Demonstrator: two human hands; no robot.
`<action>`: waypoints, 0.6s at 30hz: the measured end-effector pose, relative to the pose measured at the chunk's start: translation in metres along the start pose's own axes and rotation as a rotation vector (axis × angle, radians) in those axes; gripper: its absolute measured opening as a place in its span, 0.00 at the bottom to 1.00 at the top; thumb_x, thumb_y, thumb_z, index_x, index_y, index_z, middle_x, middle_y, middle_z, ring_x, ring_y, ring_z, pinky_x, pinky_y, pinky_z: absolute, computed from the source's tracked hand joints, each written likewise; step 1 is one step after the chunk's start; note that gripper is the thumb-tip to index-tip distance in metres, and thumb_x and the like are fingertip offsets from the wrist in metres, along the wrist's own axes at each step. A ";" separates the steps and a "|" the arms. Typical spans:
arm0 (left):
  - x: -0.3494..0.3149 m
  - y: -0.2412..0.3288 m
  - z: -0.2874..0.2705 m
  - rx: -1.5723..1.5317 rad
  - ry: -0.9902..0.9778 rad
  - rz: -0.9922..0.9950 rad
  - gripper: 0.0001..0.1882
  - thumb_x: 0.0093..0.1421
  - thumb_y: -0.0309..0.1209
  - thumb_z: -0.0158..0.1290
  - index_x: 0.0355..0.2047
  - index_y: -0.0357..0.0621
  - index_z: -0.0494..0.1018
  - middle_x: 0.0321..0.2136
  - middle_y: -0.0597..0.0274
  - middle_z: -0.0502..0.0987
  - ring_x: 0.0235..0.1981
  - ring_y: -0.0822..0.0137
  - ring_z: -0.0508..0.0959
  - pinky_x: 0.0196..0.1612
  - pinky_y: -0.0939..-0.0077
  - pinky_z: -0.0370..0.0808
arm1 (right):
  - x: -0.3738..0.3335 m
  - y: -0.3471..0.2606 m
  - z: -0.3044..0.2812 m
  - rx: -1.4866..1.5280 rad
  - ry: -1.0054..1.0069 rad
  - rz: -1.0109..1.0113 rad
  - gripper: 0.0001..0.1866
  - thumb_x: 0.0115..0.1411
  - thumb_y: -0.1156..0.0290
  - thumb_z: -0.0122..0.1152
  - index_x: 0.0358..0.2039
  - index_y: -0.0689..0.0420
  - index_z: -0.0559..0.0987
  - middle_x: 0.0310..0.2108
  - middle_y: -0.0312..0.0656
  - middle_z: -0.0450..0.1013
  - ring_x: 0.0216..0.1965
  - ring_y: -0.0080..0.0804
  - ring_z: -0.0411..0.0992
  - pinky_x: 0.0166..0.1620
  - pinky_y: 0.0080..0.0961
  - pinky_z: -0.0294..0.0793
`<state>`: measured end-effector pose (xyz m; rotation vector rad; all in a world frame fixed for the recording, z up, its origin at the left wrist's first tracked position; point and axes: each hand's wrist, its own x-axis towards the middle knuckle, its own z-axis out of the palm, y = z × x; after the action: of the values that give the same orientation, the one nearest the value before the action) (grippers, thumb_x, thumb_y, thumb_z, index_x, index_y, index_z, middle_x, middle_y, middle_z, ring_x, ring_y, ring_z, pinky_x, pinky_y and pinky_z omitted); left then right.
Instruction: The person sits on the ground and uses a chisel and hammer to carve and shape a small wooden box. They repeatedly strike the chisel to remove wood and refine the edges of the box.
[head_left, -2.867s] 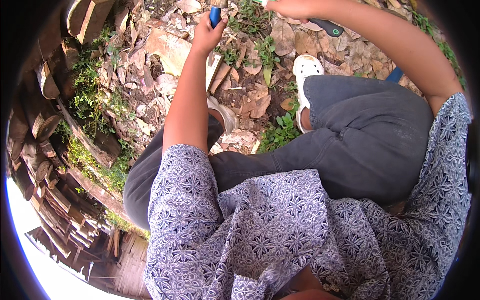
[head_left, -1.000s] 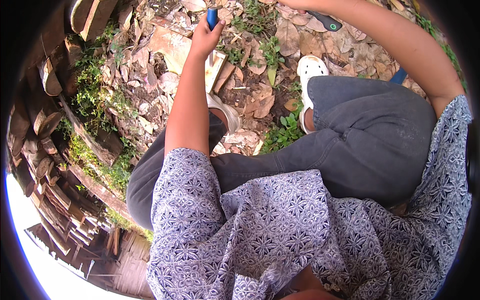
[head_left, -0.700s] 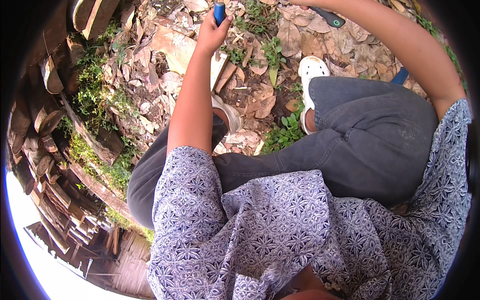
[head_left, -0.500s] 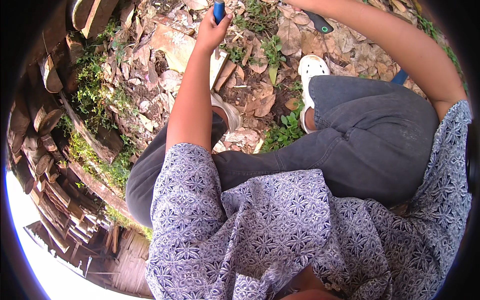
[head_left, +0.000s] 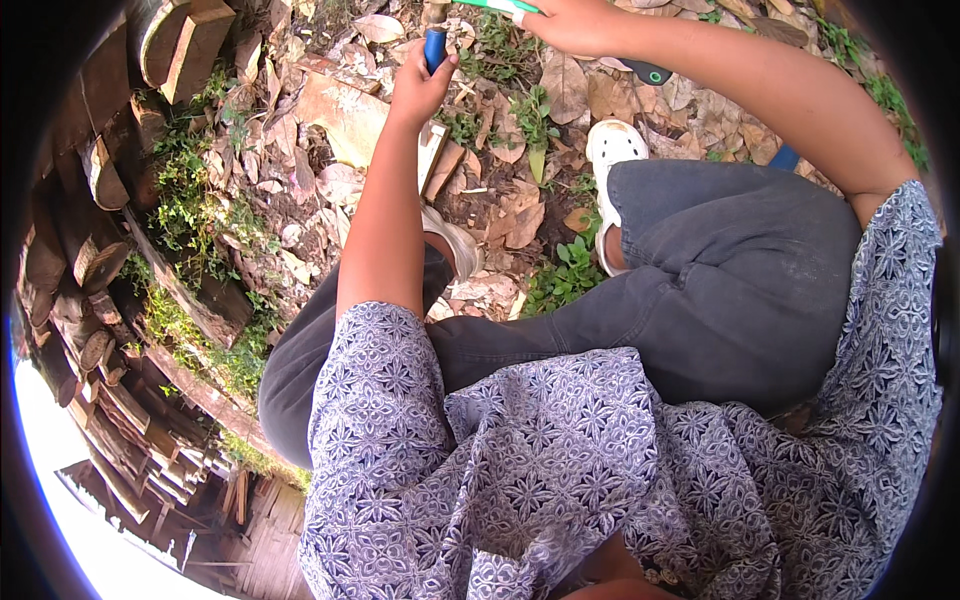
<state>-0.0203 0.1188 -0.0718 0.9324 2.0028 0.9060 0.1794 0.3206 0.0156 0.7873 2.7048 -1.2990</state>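
My left hand (head_left: 420,88) is closed round the blue handle of a chisel (head_left: 434,50), which stands roughly upright over a piece of wood (head_left: 432,150); the blade end is hidden behind my hand and arm. At the top edge my right hand (head_left: 570,24) grips the green and white handle of a hammer (head_left: 498,4). The hammer's worn, brownish head lies directly above the chisel's handle end, partly cut off by the frame. Beside my left forearm a pale flat board (head_left: 345,120) with shavings on it rests on the ground.
Dry leaves (head_left: 515,215) and small green plants (head_left: 565,275) cover the ground. A black tool handle with a green ring (head_left: 650,74) lies below my right forearm. Something blue (head_left: 785,158) shows behind my knee. Stacked cut timber (head_left: 105,170) lines the left side.
My right hand has come left and slightly down, bringing the hammer into view over the chisel. The left hand keeps its grip and sits slightly lower in view.
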 end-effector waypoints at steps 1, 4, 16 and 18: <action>0.002 0.000 -0.002 0.011 -0.004 0.024 0.28 0.63 0.48 0.62 0.54 0.42 0.70 0.31 0.68 0.75 0.31 0.75 0.72 0.36 0.76 0.72 | -0.005 -0.015 -0.008 0.050 0.015 0.047 0.17 0.66 0.62 0.49 0.47 0.60 0.78 0.33 0.55 0.78 0.36 0.52 0.78 0.42 0.46 0.76; 0.003 0.003 -0.003 0.020 -0.001 0.041 0.30 0.63 0.48 0.63 0.56 0.42 0.69 0.32 0.66 0.76 0.32 0.74 0.73 0.37 0.75 0.72 | -0.013 -0.030 -0.010 0.166 0.071 0.177 0.17 0.66 0.62 0.49 0.45 0.61 0.77 0.33 0.58 0.78 0.36 0.53 0.78 0.42 0.46 0.75; -0.009 0.002 -0.017 0.000 0.057 0.067 0.15 0.64 0.41 0.60 0.39 0.42 0.72 0.24 0.66 0.73 0.27 0.72 0.72 0.33 0.73 0.71 | 0.012 0.005 -0.006 0.164 -0.047 0.082 0.14 0.66 0.63 0.52 0.43 0.58 0.79 0.27 0.47 0.78 0.29 0.40 0.78 0.34 0.40 0.75; -0.002 -0.001 -0.019 -0.065 0.080 0.077 0.15 0.64 0.40 0.60 0.39 0.42 0.72 0.25 0.66 0.73 0.27 0.72 0.71 0.33 0.73 0.70 | 0.007 -0.023 -0.029 0.228 -0.142 0.214 0.14 0.65 0.62 0.52 0.43 0.58 0.78 0.26 0.48 0.77 0.28 0.39 0.77 0.33 0.40 0.75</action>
<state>-0.0358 0.1114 -0.0625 0.9561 2.0029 1.0599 0.1682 0.3327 0.0490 0.9346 2.3189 -1.5614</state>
